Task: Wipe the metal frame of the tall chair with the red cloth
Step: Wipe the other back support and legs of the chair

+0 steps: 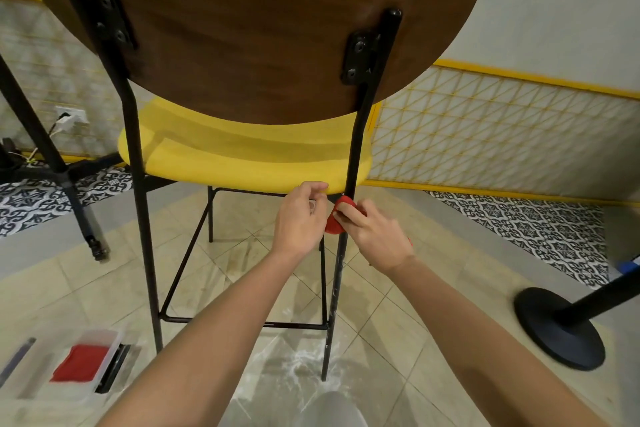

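Red cloth is pinched vs. rear leg by right hand; left hand is curled, hold unclear. Cloth may be dropped if pinch is slackened mid-stroke.

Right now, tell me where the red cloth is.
Head view, centre: the red cloth is against the right rear leg just under the yellow seat, held by the right hand.

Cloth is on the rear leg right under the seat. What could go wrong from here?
1. The red cloth is bunched small in the right hand, so the far side of the rear leg may go unwiped.
2. It sits right by the yellow seat and could smear dirt onto it.
3. White streaks mark the floor at that leg's foot; if wet, the chair might slide under pressure.
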A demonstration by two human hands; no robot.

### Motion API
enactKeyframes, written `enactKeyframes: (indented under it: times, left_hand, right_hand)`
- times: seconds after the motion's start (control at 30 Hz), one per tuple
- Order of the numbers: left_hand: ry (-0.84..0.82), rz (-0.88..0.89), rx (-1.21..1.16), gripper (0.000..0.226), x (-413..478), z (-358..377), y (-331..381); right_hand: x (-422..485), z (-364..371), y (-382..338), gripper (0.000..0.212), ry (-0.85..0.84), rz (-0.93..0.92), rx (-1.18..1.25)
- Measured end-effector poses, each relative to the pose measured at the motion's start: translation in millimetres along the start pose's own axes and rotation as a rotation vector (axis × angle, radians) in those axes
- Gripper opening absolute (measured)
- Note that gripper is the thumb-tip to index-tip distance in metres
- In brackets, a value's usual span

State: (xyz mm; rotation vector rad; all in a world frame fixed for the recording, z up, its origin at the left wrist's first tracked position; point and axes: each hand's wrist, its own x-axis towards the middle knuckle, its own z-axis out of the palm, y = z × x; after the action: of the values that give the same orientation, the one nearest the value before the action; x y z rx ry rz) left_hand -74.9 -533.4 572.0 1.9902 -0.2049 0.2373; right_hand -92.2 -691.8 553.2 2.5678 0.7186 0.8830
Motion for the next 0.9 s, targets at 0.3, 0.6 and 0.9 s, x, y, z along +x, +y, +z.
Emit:
enactKeyframes:
  times: [0.3, 0.6, 0.9]
  left_hand:
    - [0.001, -0.06, -0.039, 0.026, -0.7, 4.2, -6.9]
    - [-0.036, -0.114, -0.028, 0.029, -6.1, 16.0, -22.9]
    - [-0.115, -0.193, -0.006, 0.031, -16.8, 33.4, -54.1]
  right_hand:
    - [17.2, -10.3, 22.3, 0.048, 0.163, 0.137, 0.058]
    - [-5.2, 16.9, -1.5, 0.049, 0.049, 0.017, 0.054]
    - [-34.8, 52.5, -22.4, 0.043, -0.044, -0.038, 0.076]
